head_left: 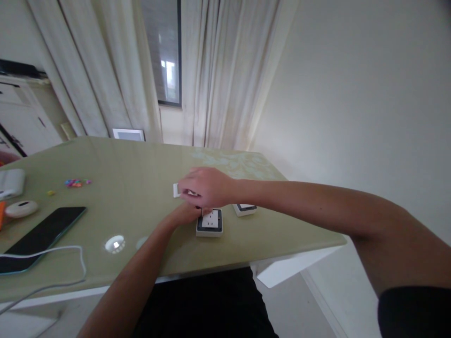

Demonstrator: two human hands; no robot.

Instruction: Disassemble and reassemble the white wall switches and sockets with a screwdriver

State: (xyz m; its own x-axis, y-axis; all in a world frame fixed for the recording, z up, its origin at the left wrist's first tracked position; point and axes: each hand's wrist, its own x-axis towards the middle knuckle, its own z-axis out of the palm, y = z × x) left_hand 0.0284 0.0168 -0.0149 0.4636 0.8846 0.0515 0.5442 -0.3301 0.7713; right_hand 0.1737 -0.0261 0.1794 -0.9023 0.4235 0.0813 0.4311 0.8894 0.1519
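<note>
A white wall socket with a dark frame (210, 223) lies on the green table (141, 188) near its front edge. My left hand (185, 214) rests against the socket's left top corner, its fingers hidden under my right hand. My right hand (206, 186) hovers just above and behind the socket with fingers curled down in a pinch; what they hold is hidden. A small white plate (176, 190) peeks out from behind my right hand. A second socket part (244, 209) lies to the right, partly behind my right forearm.
A dark phone (38, 237) with a white cable (52, 253) lies at the left front. A white round object (21, 208), a white case (11, 183) and small coloured bits (75, 182) sit at the left. Curtains and a wall stand behind the table.
</note>
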